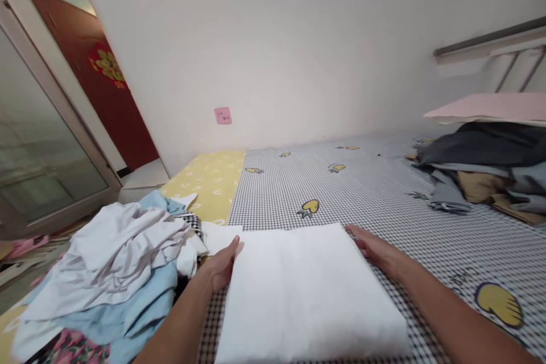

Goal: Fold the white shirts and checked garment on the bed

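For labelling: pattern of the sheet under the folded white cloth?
Black-and-white check sheet, yellow motifs; head view.

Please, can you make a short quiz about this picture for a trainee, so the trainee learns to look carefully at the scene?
1. What lies between the left hand and the right hand?
A. a folded white cloth
B. a red door
C. a pair of scissors

2. True or false: the heap of light blue and white clothes lies on the left hand's side of the folded white cloth.

3. Fill in the missing word: the small note on the wall is ____.

Key: 1 A; 2 true; 3 pink.
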`<state>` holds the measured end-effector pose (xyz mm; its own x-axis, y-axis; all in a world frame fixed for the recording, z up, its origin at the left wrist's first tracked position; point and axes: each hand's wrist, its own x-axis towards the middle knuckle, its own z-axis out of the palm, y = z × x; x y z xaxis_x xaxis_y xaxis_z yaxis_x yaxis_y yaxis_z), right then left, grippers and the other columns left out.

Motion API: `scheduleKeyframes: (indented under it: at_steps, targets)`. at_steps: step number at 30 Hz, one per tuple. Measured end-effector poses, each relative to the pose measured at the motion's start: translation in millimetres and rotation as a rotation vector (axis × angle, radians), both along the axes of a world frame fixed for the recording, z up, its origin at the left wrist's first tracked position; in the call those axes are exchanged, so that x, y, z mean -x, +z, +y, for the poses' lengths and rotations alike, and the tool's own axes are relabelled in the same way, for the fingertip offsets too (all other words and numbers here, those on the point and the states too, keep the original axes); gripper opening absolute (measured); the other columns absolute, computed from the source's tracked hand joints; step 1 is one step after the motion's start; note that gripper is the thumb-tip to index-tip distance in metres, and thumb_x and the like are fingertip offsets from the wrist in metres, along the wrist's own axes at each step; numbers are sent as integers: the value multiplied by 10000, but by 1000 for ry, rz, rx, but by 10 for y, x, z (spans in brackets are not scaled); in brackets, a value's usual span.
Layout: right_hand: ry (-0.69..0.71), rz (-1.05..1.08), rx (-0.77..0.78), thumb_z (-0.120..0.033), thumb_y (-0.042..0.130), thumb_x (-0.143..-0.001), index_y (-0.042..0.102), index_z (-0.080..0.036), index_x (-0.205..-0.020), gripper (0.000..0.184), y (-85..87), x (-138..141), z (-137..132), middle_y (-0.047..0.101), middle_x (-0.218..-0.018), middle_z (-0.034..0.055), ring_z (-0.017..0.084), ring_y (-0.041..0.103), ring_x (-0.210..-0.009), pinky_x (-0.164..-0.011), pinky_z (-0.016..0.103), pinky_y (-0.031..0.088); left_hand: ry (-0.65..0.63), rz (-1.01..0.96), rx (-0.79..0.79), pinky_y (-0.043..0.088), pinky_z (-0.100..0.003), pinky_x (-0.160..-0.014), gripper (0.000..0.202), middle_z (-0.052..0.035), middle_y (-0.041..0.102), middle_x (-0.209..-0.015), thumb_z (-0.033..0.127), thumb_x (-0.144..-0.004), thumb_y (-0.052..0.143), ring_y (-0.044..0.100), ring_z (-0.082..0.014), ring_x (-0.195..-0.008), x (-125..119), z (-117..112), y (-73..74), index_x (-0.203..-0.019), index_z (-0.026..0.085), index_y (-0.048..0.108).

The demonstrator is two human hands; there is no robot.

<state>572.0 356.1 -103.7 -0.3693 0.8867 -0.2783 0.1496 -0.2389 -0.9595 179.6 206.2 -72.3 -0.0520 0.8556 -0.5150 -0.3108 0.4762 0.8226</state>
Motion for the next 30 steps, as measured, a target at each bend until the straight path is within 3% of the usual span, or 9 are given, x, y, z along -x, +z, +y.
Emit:
scheduleKeyframes:
  at_steps: [5,8,11,15,17,20,24,27,30]
  targets:
    - [22,-8,18,-593,711,-782,280,-239,-1522,926,1,-94,-64,756,-991,77,253,733,-891,-854,411,559,130,163,-108,598,-365,-819,611,-133,780,-962,527,-582,877,740,-274,-923,-33,-105,-117,-1002,149,642]
    - [26,-54,-189,-441,719,-768,124,-253,-1587,1030,-61,-19,-84,750,-1007,65,255,728,-857,-833,443,567,203,295,-139,595,-364,-725,467,-97,769,-889,337,-608,838,732,-249,-795,-156,-111,-178,-985,173,614]
    - [4,-334,-467,-376,593,-833,120,-292,-1601,907,-213,28,-73,748,-1064,66,257,719,-863,-879,499,543,263,445,-117,589,-375,-705,376,-97,747,-845,267,-673,738,721,-252,-765,-212,-152,-228,-1008,155,608]
    - [-174,-1012,-858,-320,501,-864,273,-317,-1576,748,-284,89,-161,557,-1444,179,420,587,-1217,-1008,757,333,406,735,-116,536,-503,-943,533,-193,688,-1153,258,-746,658,663,-334,-1105,-198,-177,-67,-1249,119,550]
    - [-297,-1107,-1082,-278,440,-909,247,-335,-1587,707,-164,254,-289,311,-1627,157,460,375,-1412,-1065,799,190,461,945,-231,355,-600,-1131,581,-215,522,-1442,246,-802,611,469,-356,-1372,-266,-113,79,-1367,167,502]
    - [-299,-1021,-1262,-286,371,-980,195,-399,-1592,646,112,703,-525,149,-1691,44,407,182,-1512,-1134,758,92,461,1413,-487,147,-725,-1167,477,-167,388,-1585,248,-912,488,286,-368,-1490,-535,55,146,-1386,257,542]
    - [-94,-1005,-1148,-455,365,-1017,350,-422,-1539,524,136,1234,-700,259,-1661,11,411,146,-1520,-1124,783,71,206,1771,-637,166,-807,-1108,462,-131,403,-1597,354,-972,442,276,-420,-1489,-925,202,-300,-1425,338,531]
    - [72,-1061,-897,-532,353,-1011,411,-423,-1511,515,-191,1330,-685,332,-1629,6,438,196,-1500,-1091,819,106,-14,1808,-588,216,-818,-1094,462,-89,470,-1559,420,-979,439,370,-424,-1445,-1021,189,-765,-1435,387,510]
    - [117,-1054,-827,-583,299,-1009,376,-445,-1521,536,-459,1285,-641,261,-1648,-25,429,162,-1512,-1091,819,103,-46,1838,-482,222,-836,-1082,477,-59,430,-1583,395,-987,421,353,-421,-1459,-1010,157,-1002,-1462,419,453]
